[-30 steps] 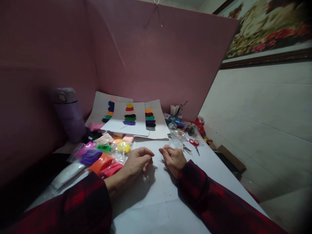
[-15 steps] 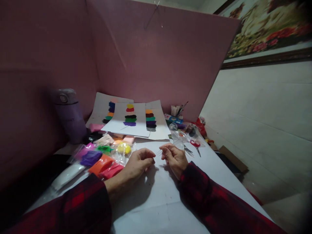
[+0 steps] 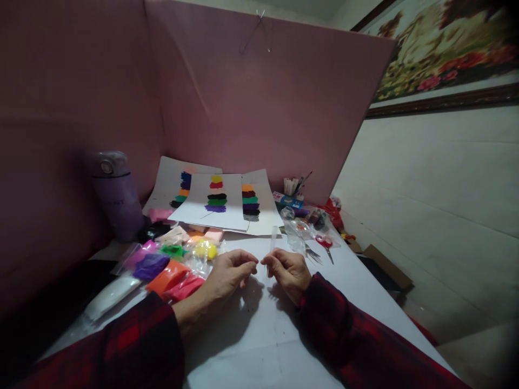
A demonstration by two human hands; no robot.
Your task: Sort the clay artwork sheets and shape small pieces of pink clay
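My right hand [image 3: 290,270] is closed in a pinch on a thin, clear strip [image 3: 274,240] that stands up above its fingers over the white table. Facing it, a small gap away, my left hand [image 3: 233,273] has its thumb and fingertips pressed together; anything between them is too small to make out. Beside my left wrist lie bags of coloured clay, among them orange [image 3: 168,274], red [image 3: 186,286] and purple [image 3: 151,265].
Sheets with painted colour bands [image 3: 214,216] lean at the back. A purple bottle [image 3: 115,200] stands at the left. Red-handled scissors [image 3: 325,243], clear plastic bags [image 3: 300,227] and a blue box [image 3: 288,200] with brushes are at the right.
The thin strip in my right hand now shows upright and wider; before, fine slanting lines showed at its fingertips. My hands stay nearly in place, and the view has shifted slightly.
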